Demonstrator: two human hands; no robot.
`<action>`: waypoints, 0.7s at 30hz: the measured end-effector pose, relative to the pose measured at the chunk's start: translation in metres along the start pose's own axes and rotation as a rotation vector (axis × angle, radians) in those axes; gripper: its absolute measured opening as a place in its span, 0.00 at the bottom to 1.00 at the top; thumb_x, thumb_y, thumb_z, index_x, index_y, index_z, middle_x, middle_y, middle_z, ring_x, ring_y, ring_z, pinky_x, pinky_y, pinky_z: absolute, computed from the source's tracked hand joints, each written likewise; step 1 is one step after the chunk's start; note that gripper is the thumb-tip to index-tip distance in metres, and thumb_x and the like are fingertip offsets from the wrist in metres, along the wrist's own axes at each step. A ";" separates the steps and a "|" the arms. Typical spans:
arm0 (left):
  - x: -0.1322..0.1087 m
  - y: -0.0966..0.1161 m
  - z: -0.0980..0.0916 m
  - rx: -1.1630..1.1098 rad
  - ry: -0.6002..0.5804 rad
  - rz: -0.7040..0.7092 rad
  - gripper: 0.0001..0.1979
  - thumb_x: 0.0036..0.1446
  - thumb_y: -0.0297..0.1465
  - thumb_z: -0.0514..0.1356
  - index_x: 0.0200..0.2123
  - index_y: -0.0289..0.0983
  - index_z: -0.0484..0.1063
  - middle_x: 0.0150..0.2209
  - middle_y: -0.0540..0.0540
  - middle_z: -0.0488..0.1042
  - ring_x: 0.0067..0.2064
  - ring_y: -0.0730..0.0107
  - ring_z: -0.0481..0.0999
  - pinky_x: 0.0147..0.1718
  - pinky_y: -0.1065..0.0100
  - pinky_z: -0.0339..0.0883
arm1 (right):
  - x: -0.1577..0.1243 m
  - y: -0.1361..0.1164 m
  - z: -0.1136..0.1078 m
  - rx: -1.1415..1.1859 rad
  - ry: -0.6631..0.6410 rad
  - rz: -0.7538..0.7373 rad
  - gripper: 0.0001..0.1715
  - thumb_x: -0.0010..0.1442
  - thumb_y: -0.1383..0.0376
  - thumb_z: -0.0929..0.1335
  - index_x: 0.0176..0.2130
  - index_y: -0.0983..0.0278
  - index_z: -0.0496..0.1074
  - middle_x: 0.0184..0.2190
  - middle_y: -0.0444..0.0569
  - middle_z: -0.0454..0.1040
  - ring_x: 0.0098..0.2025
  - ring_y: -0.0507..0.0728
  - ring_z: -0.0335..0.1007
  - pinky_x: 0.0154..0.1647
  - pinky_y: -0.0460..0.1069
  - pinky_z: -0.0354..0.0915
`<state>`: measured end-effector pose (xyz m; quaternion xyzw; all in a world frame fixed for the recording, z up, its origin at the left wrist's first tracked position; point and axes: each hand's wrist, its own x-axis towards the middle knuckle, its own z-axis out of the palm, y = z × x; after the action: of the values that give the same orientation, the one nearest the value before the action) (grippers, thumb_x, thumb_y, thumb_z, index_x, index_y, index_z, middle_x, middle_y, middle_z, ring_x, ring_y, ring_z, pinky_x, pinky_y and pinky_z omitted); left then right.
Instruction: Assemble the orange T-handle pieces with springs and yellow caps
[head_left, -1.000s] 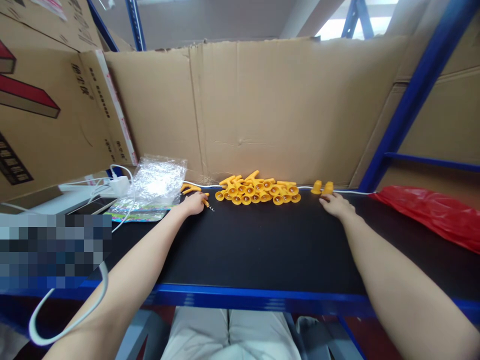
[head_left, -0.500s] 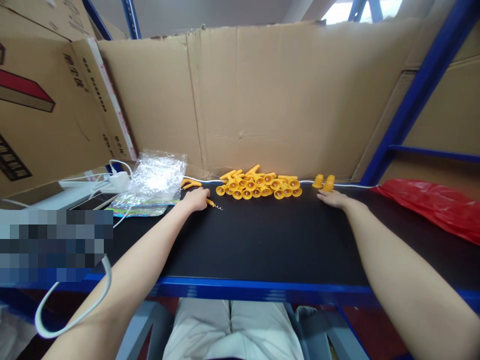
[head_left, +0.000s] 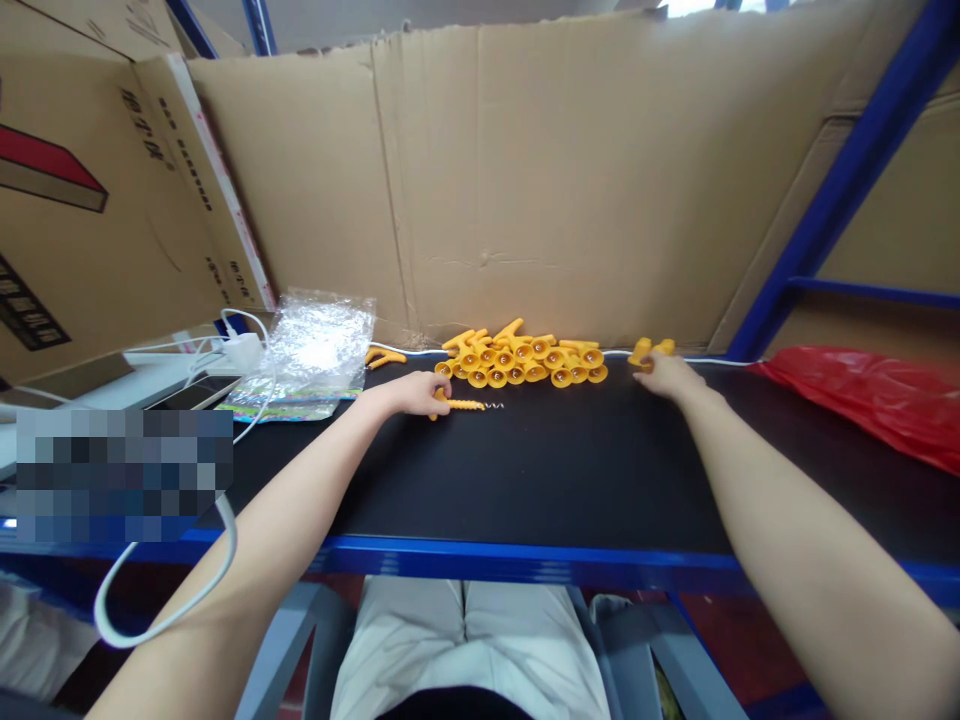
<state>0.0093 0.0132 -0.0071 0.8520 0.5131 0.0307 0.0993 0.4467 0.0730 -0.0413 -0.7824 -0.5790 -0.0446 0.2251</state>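
My left hand [head_left: 421, 392] is closed around the T-shaped handle of a yellow corkscrew [head_left: 466, 405]. Its bare metal spiral points right, low over the black tabletop. At the right, my right hand [head_left: 671, 379] has its fingers on a yellow bell-shaped cup [head_left: 665, 347], partly covering it. A second yellow cup [head_left: 640, 351] stands just left of that one. Between my hands, toward the back, lies a pile of yellow corkscrews [head_left: 525, 362] with their bell mouths facing me. Loose yellow handle parts [head_left: 386, 357] lie behind my left hand.
A clear plastic bag [head_left: 319, 345], a white charger with cables [head_left: 244, 352] and a phone [head_left: 196, 392] lie on the left. Red plastic [head_left: 870, 400] covers the far right. A cardboard wall [head_left: 555, 180] closes the back; a blue rail [head_left: 517, 560] edges the front.
My left hand has moved right and turned the corkscrew so its spiral points right. My right hand has closed on the right-hand cup, which now tilts. The view has shifted slightly.
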 end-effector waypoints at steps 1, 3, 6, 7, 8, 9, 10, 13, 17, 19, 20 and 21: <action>0.000 0.001 0.001 -0.035 -0.002 -0.006 0.14 0.45 0.36 0.56 0.37 0.39 0.69 0.31 0.49 0.73 0.30 0.70 0.71 0.27 0.72 0.60 | 0.000 -0.004 -0.005 -0.008 -0.037 0.056 0.22 0.52 0.58 0.68 0.46 0.63 0.69 0.45 0.62 0.67 0.45 0.67 0.68 0.43 0.61 0.63; 0.001 0.003 0.003 -0.063 0.018 -0.021 0.13 0.45 0.36 0.56 0.35 0.38 0.68 0.28 0.50 0.73 0.28 0.71 0.69 0.25 0.72 0.58 | -0.002 -0.014 -0.017 0.032 -0.015 0.110 0.18 0.56 0.59 0.65 0.46 0.63 0.68 0.45 0.61 0.67 0.44 0.65 0.68 0.43 0.59 0.63; 0.002 0.004 0.006 -0.058 0.068 -0.026 0.11 0.45 0.36 0.56 0.33 0.38 0.68 0.27 0.49 0.72 0.27 0.71 0.69 0.24 0.72 0.57 | -0.006 -0.035 -0.032 0.149 0.142 0.042 0.16 0.57 0.63 0.63 0.46 0.65 0.66 0.42 0.59 0.68 0.43 0.63 0.68 0.44 0.58 0.62; 0.003 0.004 0.007 -0.051 0.089 -0.019 0.11 0.45 0.36 0.56 0.33 0.38 0.68 0.27 0.49 0.72 0.27 0.71 0.69 0.24 0.72 0.57 | -0.009 -0.043 -0.036 0.190 0.185 -0.016 0.17 0.57 0.64 0.63 0.46 0.65 0.65 0.42 0.59 0.69 0.43 0.63 0.68 0.44 0.57 0.62; 0.003 0.003 0.008 -0.044 0.113 -0.008 0.11 0.44 0.36 0.56 0.32 0.38 0.68 0.27 0.49 0.72 0.27 0.70 0.69 0.25 0.71 0.57 | -0.012 -0.052 -0.040 0.236 0.214 -0.085 0.18 0.56 0.64 0.64 0.48 0.65 0.64 0.42 0.57 0.69 0.43 0.62 0.68 0.44 0.57 0.62; 0.004 0.003 0.009 -0.035 0.140 0.005 0.11 0.44 0.36 0.57 0.32 0.37 0.69 0.26 0.49 0.72 0.28 0.69 0.69 0.25 0.71 0.57 | -0.015 -0.062 -0.044 0.278 0.226 -0.154 0.20 0.56 0.64 0.64 0.49 0.65 0.62 0.42 0.56 0.69 0.43 0.62 0.68 0.44 0.57 0.62; 0.005 0.002 0.010 -0.028 0.167 0.017 0.12 0.44 0.36 0.57 0.32 0.37 0.69 0.26 0.49 0.72 0.29 0.68 0.70 0.25 0.71 0.57 | -0.020 -0.072 -0.047 0.311 0.214 -0.218 0.23 0.55 0.64 0.65 0.51 0.65 0.61 0.41 0.55 0.70 0.41 0.61 0.69 0.43 0.56 0.63; 0.006 0.002 0.012 -0.016 0.238 0.036 0.12 0.44 0.36 0.57 0.33 0.37 0.70 0.26 0.48 0.72 0.29 0.67 0.70 0.27 0.70 0.58 | -0.040 -0.100 -0.058 0.322 0.068 -0.448 0.25 0.52 0.64 0.67 0.50 0.63 0.62 0.40 0.53 0.71 0.37 0.58 0.69 0.40 0.54 0.64; 0.006 0.003 0.012 -0.007 0.295 0.061 0.12 0.44 0.35 0.57 0.33 0.37 0.70 0.26 0.49 0.72 0.29 0.68 0.70 0.26 0.71 0.58 | -0.069 -0.129 -0.063 0.181 -0.183 -0.655 0.16 0.51 0.68 0.67 0.42 0.63 0.67 0.35 0.49 0.73 0.34 0.56 0.69 0.36 0.50 0.64; 0.006 0.003 0.011 -0.008 0.302 0.067 0.11 0.44 0.35 0.57 0.33 0.37 0.70 0.25 0.49 0.72 0.28 0.69 0.70 0.25 0.71 0.57 | -0.080 -0.138 -0.059 0.093 -0.280 -0.694 0.15 0.50 0.69 0.67 0.41 0.62 0.67 0.35 0.49 0.73 0.34 0.57 0.69 0.34 0.49 0.63; 0.006 0.004 0.011 -0.009 0.306 0.069 0.12 0.44 0.35 0.57 0.33 0.37 0.70 0.24 0.49 0.71 0.27 0.69 0.69 0.25 0.71 0.57 | -0.084 -0.141 -0.055 0.058 -0.314 -0.723 0.15 0.49 0.70 0.67 0.40 0.62 0.67 0.36 0.49 0.73 0.35 0.57 0.69 0.35 0.49 0.63; 0.005 0.004 0.011 -0.009 0.309 0.070 0.12 0.44 0.35 0.57 0.33 0.37 0.71 0.23 0.50 0.71 0.27 0.69 0.69 0.25 0.71 0.56 | -0.086 -0.143 -0.051 0.025 -0.346 -0.748 0.14 0.49 0.70 0.66 0.39 0.62 0.68 0.37 0.50 0.73 0.36 0.58 0.69 0.35 0.49 0.62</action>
<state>0.0168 0.0146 -0.0169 0.8539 0.4924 0.1672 0.0217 0.2957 0.0087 0.0185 -0.5111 -0.8533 0.0159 0.1024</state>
